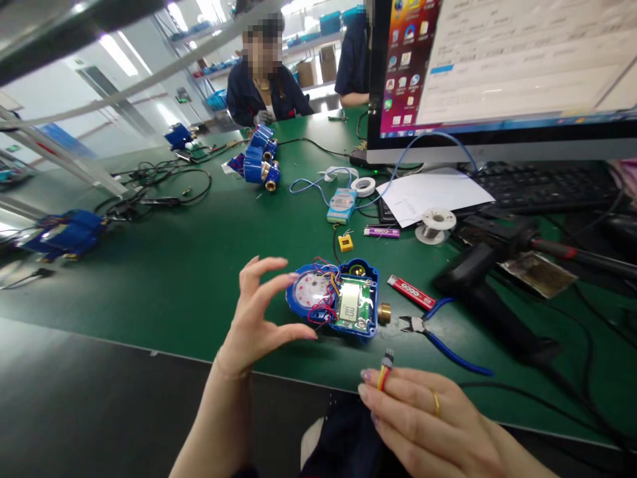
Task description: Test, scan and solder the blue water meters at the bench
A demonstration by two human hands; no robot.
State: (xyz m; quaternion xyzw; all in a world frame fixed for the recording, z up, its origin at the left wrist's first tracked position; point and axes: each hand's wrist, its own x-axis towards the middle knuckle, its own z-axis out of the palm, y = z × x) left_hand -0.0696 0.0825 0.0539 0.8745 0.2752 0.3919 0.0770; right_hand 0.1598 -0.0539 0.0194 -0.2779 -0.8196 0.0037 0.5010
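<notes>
An opened blue water meter lies on the green table, its circuit board and small display facing up. Red and other coloured wires run between the board and the round dial. My left hand is open beside the dial end, thumb and fingers spread apart with nothing between them. Lower right, my right hand pinches a small grey wire connector with yellow and red leads. The rest of the leads is hidden by the fingers. A brass fitting sticks out of the meter's right side.
Blue-handled cutters, a red lighter-like box and a black handheld scanner lie on the right. Behind are a solder spool, a blue adapter and a monitor. More meters stand farther back; a co-worker sits opposite.
</notes>
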